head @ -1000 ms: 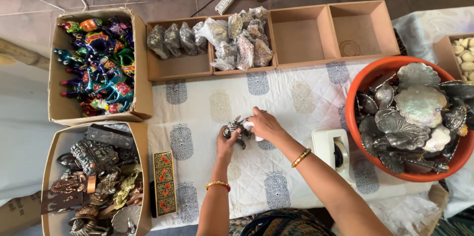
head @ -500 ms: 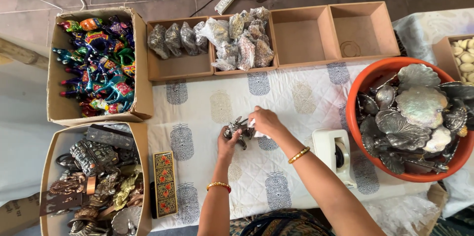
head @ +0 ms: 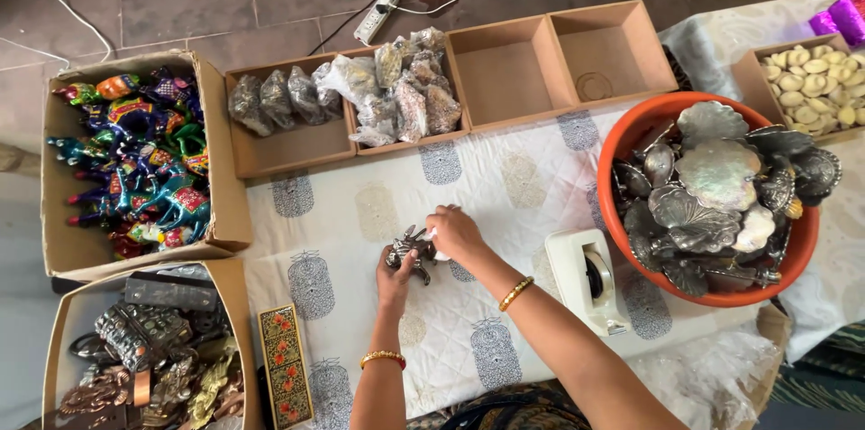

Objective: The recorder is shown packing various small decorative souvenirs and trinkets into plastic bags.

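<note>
A small dark metal animal figurine [head: 410,252] is held over the white printed cloth [head: 505,187] at the table's middle. My left hand [head: 395,277] grips it from below. My right hand [head: 456,232] closes on its right side, with something small and white under the fingers. Both wrists wear gold bangles.
A row of cardboard trays [head: 505,79] at the back holds plastic-wrapped figurines [head: 396,97]. An orange basin [head: 631,205] of silver shell dishes stands right, a white tape dispenser [head: 590,279] beside it. Boxes of colourful figurines [head: 135,160] and metal pieces [head: 153,358] sit left, next to a painted narrow box [head: 285,378].
Both hands stay on the figurine at the same place. The right hand has shifted slightly over its right side.
</note>
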